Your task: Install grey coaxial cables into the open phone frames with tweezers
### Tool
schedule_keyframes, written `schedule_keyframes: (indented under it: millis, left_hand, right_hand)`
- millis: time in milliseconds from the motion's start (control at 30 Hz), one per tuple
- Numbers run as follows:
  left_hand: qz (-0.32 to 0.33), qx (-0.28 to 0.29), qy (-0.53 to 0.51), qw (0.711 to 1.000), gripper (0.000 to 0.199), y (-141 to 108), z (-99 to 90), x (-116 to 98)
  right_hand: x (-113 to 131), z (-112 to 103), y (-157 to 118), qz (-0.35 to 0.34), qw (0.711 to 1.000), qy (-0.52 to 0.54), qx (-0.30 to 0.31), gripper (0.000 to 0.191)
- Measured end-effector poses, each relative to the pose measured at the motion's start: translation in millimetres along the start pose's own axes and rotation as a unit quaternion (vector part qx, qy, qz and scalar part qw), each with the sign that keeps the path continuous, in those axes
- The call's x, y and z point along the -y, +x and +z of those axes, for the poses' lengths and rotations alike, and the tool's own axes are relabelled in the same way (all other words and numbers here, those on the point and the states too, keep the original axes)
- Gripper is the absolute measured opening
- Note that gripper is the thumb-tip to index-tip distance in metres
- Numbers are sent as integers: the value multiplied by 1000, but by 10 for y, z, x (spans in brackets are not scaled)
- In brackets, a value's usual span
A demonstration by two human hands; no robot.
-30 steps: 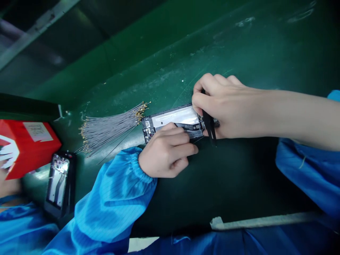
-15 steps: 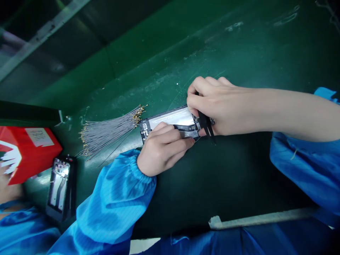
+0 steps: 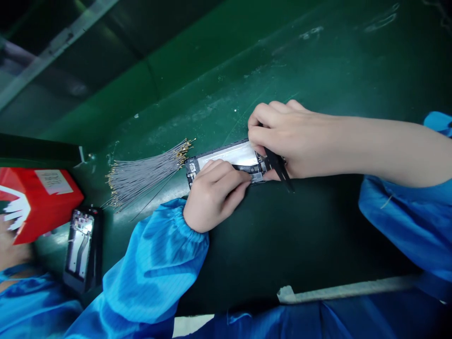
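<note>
An opened phone point(image 3: 229, 154) lies on the green table, its silvery inside and a dark flex strip showing. My left hand point(image 3: 215, 193) rests over its lower left part, fingers bent and close together at the near edge; what they pinch, if anything, is hidden. At the phone's right end my right hand point(image 3: 271, 134) is closed around black tweezers point(image 3: 278, 165), whose tips point down and right past the phone. A bundle of thin grey cables point(image 3: 144, 179) with gold-coloured ends lies just left of the phone.
At the left stands a red box point(image 3: 45, 202) with a white label. Near it lies another opened phone point(image 3: 80, 247). Another person's hand point(image 3: 14, 245) and blue sleeve show at the left edge. A tape-covered strip point(image 3: 346, 289) runs along the table's front edge.
My left hand's fingers have drawn back slightly from the phone's lower right corner and bent more. The tweezers' tips have shifted a little to the right.
</note>
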State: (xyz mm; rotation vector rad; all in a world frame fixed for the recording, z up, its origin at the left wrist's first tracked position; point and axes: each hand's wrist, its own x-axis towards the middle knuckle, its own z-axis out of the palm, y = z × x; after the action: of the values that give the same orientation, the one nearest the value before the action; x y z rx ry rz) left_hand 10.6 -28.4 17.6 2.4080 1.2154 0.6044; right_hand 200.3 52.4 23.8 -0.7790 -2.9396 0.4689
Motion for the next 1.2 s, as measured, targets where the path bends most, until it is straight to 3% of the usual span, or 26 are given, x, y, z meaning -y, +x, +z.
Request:
schedule_keyframes:
  millis: [200,667,933,1100,1200]
  left_hand:
    - [-18,11,23,1000,12,18,17,-15]
    - [-35,13,31,999,13,47,29,-33]
    - [-19,29,1,999,13,63,-16,-25]
    - [23,61,10,998,11,49,-33,-10]
    - [35,72,24,996,10,39,-29,1]
  right_hand:
    - [-46,55,13,-23,998,11,-54,34]
    - [30,22,14,59,990,122,-39,33]
    - [108,33,29,64,998,-3,4,42]
    - [91,78,12,20,997,-61,-39,34]
    - [81,91,12,14,998,-17,-60,34]
